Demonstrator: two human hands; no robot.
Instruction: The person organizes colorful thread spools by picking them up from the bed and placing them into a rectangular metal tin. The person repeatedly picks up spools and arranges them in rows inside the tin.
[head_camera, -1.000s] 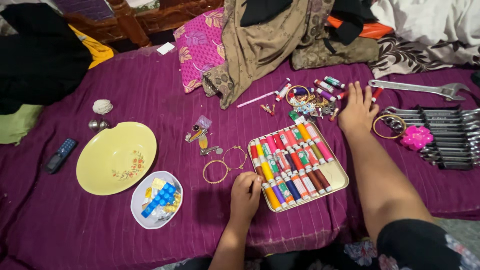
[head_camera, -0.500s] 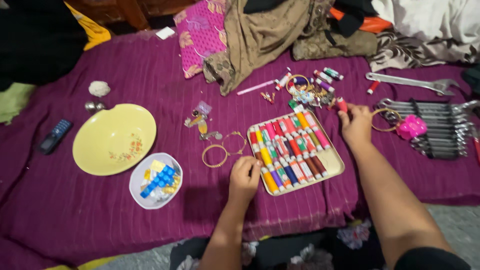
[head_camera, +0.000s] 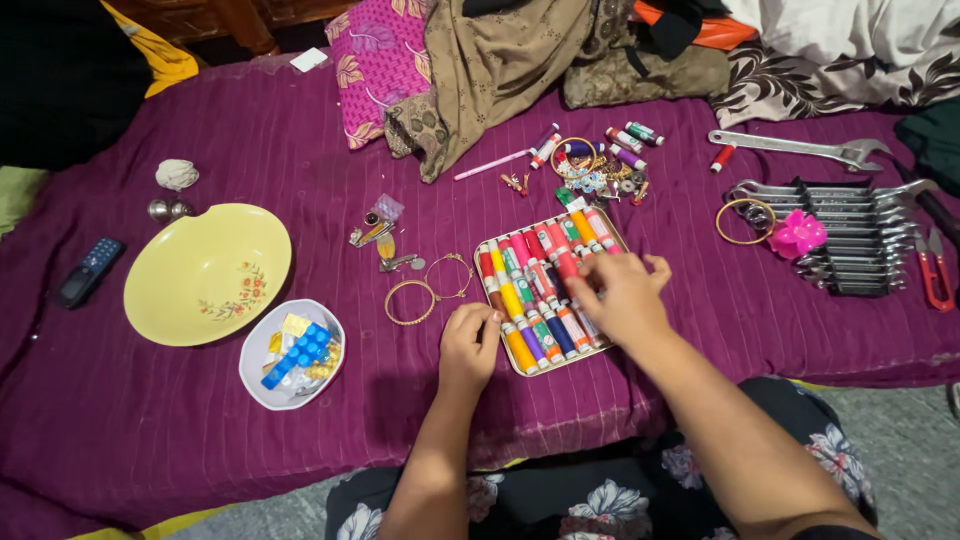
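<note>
Spool tray (head_camera: 612, 349): flat, shallow, on the purple cloth (head_camera: 300, 130) near the front edge, filled with rows of thread spools (head_camera: 520, 300).
Handling: spools probably light, smooth, easy to roll; best taken by the sides between fingertips.
Right hand (head_camera: 625, 295): over the middle rows, fingers curled narrow; holding a spool or not, cannot tell.
Left hand (head_camera: 468, 345): at the tray's left edge, fingers bent, touching the rim.
Nearby: bangles (head_camera: 410, 302) just left; white bowl (head_camera: 290, 355), yellow plate (head_camera: 205, 275) farther left; wrenches (head_camera: 850, 240) well apart, right.
Hidden: spools under the right hand.

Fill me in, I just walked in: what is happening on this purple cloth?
A person is working over a tray of coloured thread spools. The right hand rests on the spools in the middle of the tray, and the left hand touches its near-left edge. More spools lie loose beyond it; a yellow bowl sits to the left.
</note>
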